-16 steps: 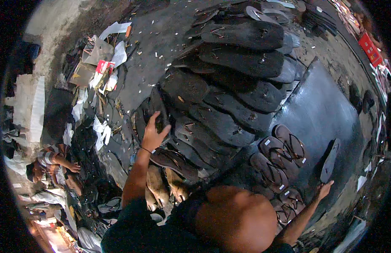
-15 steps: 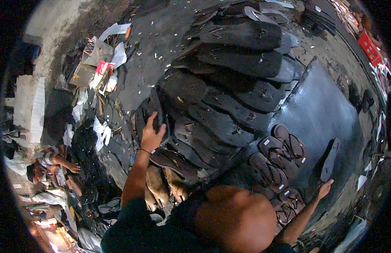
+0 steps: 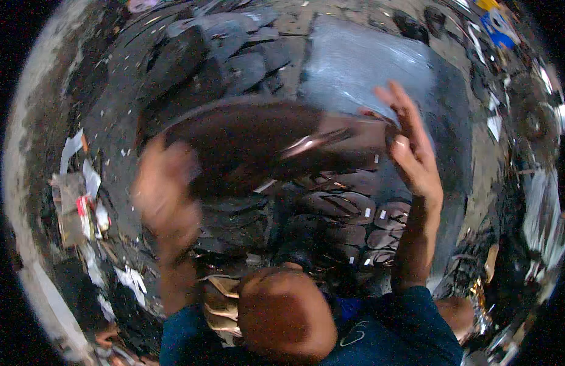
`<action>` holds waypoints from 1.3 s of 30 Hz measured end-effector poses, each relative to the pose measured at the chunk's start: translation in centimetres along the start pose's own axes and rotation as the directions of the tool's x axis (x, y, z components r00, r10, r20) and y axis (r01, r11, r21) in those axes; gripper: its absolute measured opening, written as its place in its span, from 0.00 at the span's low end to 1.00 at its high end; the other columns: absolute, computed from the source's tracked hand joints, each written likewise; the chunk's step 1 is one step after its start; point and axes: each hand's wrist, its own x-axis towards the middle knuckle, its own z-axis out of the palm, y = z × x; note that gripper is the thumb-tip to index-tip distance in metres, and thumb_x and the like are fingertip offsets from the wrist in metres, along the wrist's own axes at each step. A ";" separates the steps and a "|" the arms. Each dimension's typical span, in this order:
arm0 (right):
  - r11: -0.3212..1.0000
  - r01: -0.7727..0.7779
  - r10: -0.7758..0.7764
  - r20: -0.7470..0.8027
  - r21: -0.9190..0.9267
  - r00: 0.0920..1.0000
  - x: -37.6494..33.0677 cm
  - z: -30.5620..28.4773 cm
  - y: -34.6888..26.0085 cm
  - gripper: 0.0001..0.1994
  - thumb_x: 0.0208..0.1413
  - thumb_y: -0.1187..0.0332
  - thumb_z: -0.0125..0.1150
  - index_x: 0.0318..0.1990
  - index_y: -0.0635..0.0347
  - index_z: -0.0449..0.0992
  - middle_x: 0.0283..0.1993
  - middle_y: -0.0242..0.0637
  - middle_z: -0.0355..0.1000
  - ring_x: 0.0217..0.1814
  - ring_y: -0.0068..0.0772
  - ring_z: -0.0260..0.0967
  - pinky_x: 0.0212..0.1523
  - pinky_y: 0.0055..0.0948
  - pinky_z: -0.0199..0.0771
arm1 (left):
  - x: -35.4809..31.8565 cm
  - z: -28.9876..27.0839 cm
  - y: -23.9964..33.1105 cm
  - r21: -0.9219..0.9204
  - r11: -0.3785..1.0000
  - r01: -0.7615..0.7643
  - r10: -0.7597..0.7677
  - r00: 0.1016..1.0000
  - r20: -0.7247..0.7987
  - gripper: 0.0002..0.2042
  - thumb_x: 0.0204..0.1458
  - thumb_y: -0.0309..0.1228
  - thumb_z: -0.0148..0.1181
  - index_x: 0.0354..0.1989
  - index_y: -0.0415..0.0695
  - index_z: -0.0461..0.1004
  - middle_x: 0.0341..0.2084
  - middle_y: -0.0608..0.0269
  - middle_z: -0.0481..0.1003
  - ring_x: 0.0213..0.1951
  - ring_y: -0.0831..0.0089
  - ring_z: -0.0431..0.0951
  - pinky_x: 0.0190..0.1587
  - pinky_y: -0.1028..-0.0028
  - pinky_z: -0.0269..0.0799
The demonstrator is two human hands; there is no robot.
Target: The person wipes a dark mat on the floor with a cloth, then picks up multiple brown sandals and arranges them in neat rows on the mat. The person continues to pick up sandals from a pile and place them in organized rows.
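At the far left, paper and cardboard scraps [image 3: 66,192] lie on the ground, and next comes the blurred left hand [image 3: 167,180], its grip clamped on the near-left end of a long dark brown sandal [image 3: 246,137], which is held up sideways between the two hands. Dark soles [image 3: 176,58] lie heaped beyond it, tan foot-shaped forms [image 3: 221,306] sit below it, and labelled sandals [image 3: 346,207] cluster under its right part. Past a shiny grey sheet [image 3: 368,58], the right hand [image 3: 415,146] meets the sandal's strapped end, fingers raised; whether that grip is closed, I cannot tell.
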 end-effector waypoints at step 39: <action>0.315 -0.242 -0.262 -0.329 -0.918 0.907 -9.7 -21.6 15.1 0.34 0.41 0.83 0.63 0.62 0.58 0.70 0.63 0.48 0.69 0.69 0.50 0.63 0.69 0.39 0.61 | 12.9 22.9 -8.1 0.318 0.932 -0.171 -0.059 0.798 0.600 0.15 0.61 0.34 0.57 0.52 0.41 0.78 0.38 0.50 0.82 0.37 0.59 0.83 0.47 0.62 0.77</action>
